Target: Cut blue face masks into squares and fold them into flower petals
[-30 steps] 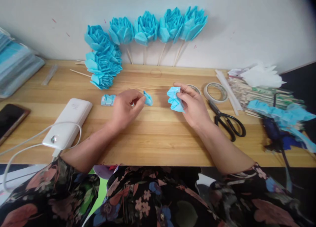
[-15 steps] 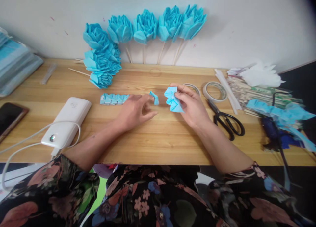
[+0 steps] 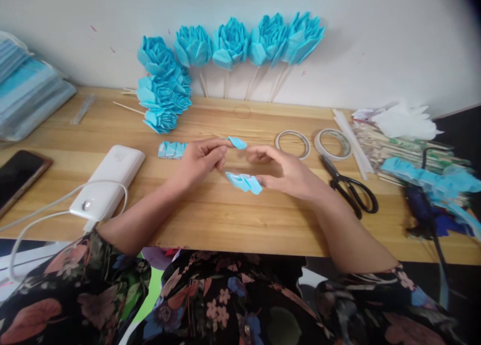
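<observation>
A person in dark floral sleeves sits at a light wooden surface (image 3: 240,220), both bare hands meeting near its middle.

The left hand (image 3: 201,159) pinches one small folded piece of light blue paper (image 3: 237,142) between thumb and forefinger, fingers closed on it, lifted just above the surface. The piece sticks out to the right of the fingertips, its long axis running roughly left to right and pointing toward the other hand.

The right hand (image 3: 291,172) lies palm inward, fingers loosely curled. It grips a pleated bundle of folded light blue paper (image 3: 244,182) at the bundle's right end. The bundle stretches leftward from the fingers, low and close to the surface; whether it touches the wood cannot be told. It lies just below and slightly right of the small piece, near but apart. The left hand is the nearer one to the small piece, the right to the bundle.

Behind the left hand, a short row of folded blue paper segments (image 3: 172,149) rests on the surface. Further right lie two rolls of tape (image 3: 293,143) and black-handled scissors (image 3: 351,187). Finished blue paper flowers on wooden sticks (image 3: 231,42) lean against the white wall.
</observation>
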Available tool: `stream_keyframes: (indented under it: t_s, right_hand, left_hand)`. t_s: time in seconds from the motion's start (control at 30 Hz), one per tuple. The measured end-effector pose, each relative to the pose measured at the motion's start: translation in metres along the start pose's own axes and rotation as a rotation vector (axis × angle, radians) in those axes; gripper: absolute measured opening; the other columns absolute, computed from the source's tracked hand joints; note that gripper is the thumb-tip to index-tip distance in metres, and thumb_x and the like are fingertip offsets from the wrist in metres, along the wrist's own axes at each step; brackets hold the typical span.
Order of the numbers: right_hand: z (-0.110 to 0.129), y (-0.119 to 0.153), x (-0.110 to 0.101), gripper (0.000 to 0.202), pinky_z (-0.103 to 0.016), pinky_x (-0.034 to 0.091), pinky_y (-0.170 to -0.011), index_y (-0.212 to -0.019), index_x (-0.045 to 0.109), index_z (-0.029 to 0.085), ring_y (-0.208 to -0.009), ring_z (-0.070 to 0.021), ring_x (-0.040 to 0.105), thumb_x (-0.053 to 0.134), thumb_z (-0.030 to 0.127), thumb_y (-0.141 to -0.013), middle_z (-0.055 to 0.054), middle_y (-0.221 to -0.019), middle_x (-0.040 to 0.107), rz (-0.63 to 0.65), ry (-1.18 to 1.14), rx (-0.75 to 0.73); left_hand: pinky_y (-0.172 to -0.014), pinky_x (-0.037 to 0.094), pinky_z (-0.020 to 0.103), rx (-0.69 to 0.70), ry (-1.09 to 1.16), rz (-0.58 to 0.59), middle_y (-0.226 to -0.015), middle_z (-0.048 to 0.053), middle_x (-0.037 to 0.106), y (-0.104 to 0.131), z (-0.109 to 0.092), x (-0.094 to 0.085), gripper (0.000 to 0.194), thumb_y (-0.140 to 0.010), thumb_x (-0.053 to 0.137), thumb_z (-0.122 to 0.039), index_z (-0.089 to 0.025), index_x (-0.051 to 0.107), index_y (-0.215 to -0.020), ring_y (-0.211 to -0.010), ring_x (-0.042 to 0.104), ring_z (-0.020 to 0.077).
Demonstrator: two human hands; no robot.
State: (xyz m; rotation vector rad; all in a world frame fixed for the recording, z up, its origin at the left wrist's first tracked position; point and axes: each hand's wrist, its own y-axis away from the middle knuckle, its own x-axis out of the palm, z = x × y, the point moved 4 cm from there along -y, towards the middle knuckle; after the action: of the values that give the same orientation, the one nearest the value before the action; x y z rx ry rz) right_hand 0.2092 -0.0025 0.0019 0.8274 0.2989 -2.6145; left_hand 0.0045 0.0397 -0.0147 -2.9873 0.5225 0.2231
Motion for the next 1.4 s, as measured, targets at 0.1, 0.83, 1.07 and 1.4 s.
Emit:
stream_keyframes:
  t_s: [0.1,0.83,1.07,1.4]
  right_hand:
    - [-0.001,0.0,0.001,0.016,-0.032,0.055,-0.076,-0.095,0.065,0.022,-0.08,-0.017,0.067,0.071,0.027,-0.08,-0.002,-0.09,0.072,-0.051,-0.002,0.057]
    - [0.01,0.002,0.005,0.018,-0.042,0.049,-0.084,-0.105,0.064,0.024,-0.09,-0.0241,0.065,0.066,0.021,-0.088,-0.005,-0.093,0.073,-0.456,0.532,-0.335]
    - [0.017,0.006,0.011,0.008,-0.038,0.046,-0.075,-0.095,0.065,0.025,-0.085,-0.023,0.061,0.064,0.018,-0.09,-0.005,-0.089,0.071,-0.563,0.716,-0.409]
    - [-0.023,-0.003,-0.009,0.007,-0.031,0.046,-0.069,-0.076,0.061,0.023,-0.069,-0.0139,0.056,0.063,0.022,-0.083,0.001,-0.075,0.063,-0.645,-0.165,0.1]
  left_hand:
    - [-0.05,0.034,0.025,-0.017,0.016,-0.006,-0.053,-0.002,0.054,0.001,-0.001,-0.001,0.026,-0.085,0.061,-0.033,-0.016,0.079,-0.094,-0.049,0.041,0.0092]
    - [-0.05,0.035,0.022,-0.08,0.069,0.16,-0.051,-0.004,0.054,0.009,-0.003,0.012,0.032,-0.085,0.064,-0.032,-0.012,0.079,-0.105,-0.048,0.042,0.0076]
    - [-0.052,0.036,0.022,-0.074,0.022,0.231,-0.053,-0.003,0.055,0.014,-0.007,0.018,0.034,-0.089,0.061,-0.034,-0.011,0.078,-0.108,-0.05,0.044,0.0079]
    - [-0.053,0.037,0.023,-0.032,-0.016,-0.029,-0.053,-0.002,0.053,0.009,-0.014,0.006,0.033,-0.087,0.065,-0.041,-0.014,0.066,-0.068,-0.051,0.044,0.0083]
